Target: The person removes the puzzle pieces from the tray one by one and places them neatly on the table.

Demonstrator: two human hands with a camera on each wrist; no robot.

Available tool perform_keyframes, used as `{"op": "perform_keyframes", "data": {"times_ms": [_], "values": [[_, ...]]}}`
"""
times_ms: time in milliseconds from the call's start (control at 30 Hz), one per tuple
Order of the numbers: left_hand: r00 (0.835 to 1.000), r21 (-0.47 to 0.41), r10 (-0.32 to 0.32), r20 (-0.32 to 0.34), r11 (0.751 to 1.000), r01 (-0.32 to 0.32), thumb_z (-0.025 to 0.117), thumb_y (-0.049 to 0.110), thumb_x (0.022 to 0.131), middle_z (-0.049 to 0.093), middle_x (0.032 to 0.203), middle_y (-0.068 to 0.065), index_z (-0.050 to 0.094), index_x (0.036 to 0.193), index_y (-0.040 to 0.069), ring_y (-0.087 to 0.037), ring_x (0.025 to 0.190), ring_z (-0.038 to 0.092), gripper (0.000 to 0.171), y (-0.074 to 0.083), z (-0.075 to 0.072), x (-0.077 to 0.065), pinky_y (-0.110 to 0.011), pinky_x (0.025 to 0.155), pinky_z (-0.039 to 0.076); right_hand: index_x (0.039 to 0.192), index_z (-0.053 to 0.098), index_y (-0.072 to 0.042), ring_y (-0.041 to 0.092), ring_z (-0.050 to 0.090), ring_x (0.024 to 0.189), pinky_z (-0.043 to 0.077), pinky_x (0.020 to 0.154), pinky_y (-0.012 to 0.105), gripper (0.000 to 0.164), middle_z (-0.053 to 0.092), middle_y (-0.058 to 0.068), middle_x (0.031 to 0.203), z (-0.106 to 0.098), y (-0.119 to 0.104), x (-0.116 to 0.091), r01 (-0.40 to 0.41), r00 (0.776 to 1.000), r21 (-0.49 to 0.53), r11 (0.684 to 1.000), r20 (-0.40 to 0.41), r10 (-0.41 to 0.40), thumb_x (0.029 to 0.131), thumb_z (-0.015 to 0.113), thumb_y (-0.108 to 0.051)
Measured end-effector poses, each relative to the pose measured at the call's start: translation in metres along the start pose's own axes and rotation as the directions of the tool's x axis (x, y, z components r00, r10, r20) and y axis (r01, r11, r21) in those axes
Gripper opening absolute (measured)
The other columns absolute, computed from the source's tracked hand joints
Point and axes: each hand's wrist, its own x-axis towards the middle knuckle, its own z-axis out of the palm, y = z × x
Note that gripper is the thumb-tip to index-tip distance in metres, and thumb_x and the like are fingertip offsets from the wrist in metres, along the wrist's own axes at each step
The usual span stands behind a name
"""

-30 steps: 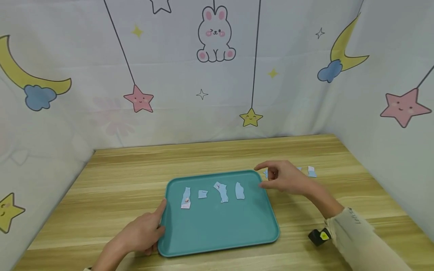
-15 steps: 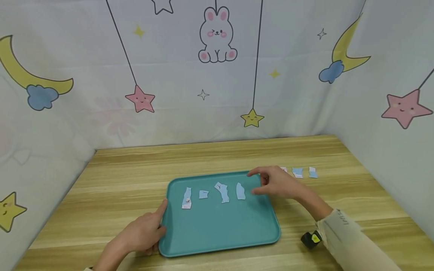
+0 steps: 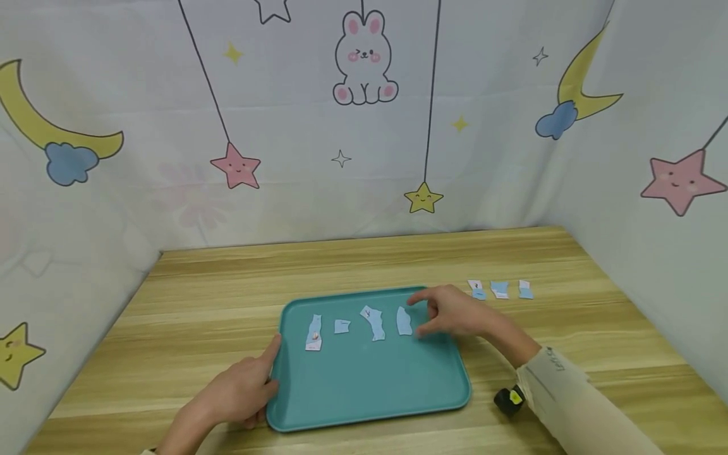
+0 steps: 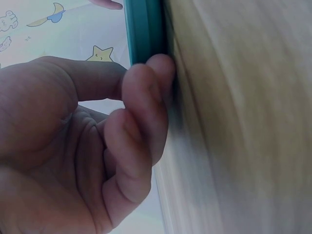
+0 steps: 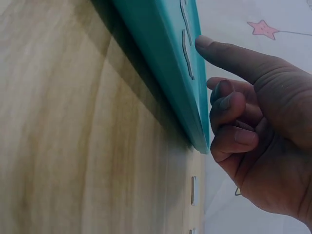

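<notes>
A teal tray [image 3: 370, 379] lies on the table. Its left rim is held by my left hand [image 3: 239, 388], thumb and forefinger at the edge; in the left wrist view the other fingers [image 4: 127, 146] curl beside it. On the tray, torn paper pieces stand in a row: a long one [image 3: 313, 332], a small one [image 3: 342, 326], a bent one [image 3: 374, 323] and a narrow one [image 3: 404, 321]. Over the tray's right side is my right hand [image 3: 455, 311], thumb and forefinger spread apart beside the narrow piece, nothing between them. In the right wrist view its other fingers [image 5: 234, 105] are curled.
Behind and right of the tray, three more paper pieces lie on the wooden table [image 3: 227, 272]: a left one [image 3: 476, 290], a middle one [image 3: 500, 289] and a right one [image 3: 526, 289]. A white printed curtain [image 3: 296, 208] hangs behind the table and along both sides.
My right hand has moved left from the tray's right rim to beside the narrow paper piece, uncovering the loose pieces on the table. The left hand stays at the rim.
</notes>
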Motion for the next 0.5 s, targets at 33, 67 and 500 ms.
{"op": "perform_keyframes", "data": {"times_ms": [33, 67, 500], "values": [[1.0, -0.002, -0.001, 0.001, 1.0, 0.001, 0.055, 0.003, 0.102, 0.061, 0.058, -0.005, 0.008, 0.165, -0.012, -0.019, 0.041, 0.058, 0.079, 0.0, 0.0, -0.0002, -0.032, 0.047, 0.051, 0.136, 0.068, -0.004, 0.008, 0.044, 0.058, 0.04, 0.059, 0.023, 0.056, 0.048, -0.006, 0.064, 0.0006, 0.0001, 0.0012, -0.004, 1.0, -0.008, 1.0, 0.01, 0.004, 0.086, 0.087, -0.022], [1.0, -0.003, -0.002, 0.0, 1.0, 0.002, 0.055, 0.003, 0.102, 0.061, 0.058, -0.005, 0.008, 0.165, -0.011, -0.019, 0.041, 0.058, 0.079, 0.0, -0.0001, -0.0003, -0.032, 0.047, 0.051, 0.136, 0.068, -0.004, 0.008, 0.044, 0.058, 0.04, 0.058, 0.023, 0.057, 0.049, -0.006, 0.064, 0.0011, 0.0001, 0.0023, -0.008, 1.0, -0.017, 1.0, 0.017, 0.008, 0.086, 0.088, -0.023], [1.0, -0.003, -0.003, -0.004, 1.0, 0.003, 0.056, 0.003, 0.103, 0.061, 0.059, -0.006, 0.009, 0.165, -0.011, -0.019, 0.041, 0.058, 0.079, 0.0005, -0.0003, -0.0001, -0.033, 0.047, 0.05, 0.139, 0.067, -0.009, 0.008, 0.041, 0.054, 0.036, 0.055, 0.023, 0.058, 0.044, -0.007, 0.06, 0.0051, -0.0005, 0.0087, -0.022, 0.999, -0.095, 0.995, 0.033, 0.025, 0.088, 0.087, -0.027]]}}
